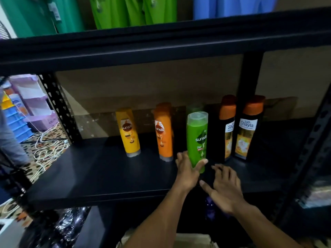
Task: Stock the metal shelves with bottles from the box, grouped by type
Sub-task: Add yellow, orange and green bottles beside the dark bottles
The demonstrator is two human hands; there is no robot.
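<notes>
Curling the fingers (180,157) of my left hand (188,170) round the foot of a tall green plastic shampoo bottle (198,138), I hold it upright at the black metal shelf (107,172). My right hand (226,187) hovers beside it, spread and empty. Judging by the narrow gap, a careless nudge could topple the orange plastic bottle (163,133) just beside.

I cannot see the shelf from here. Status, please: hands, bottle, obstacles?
Left hand grips green bottle low. Right hand open beside it. Bottle upright on shelf, between orange bottle and black bottles, close both sides.
</notes>
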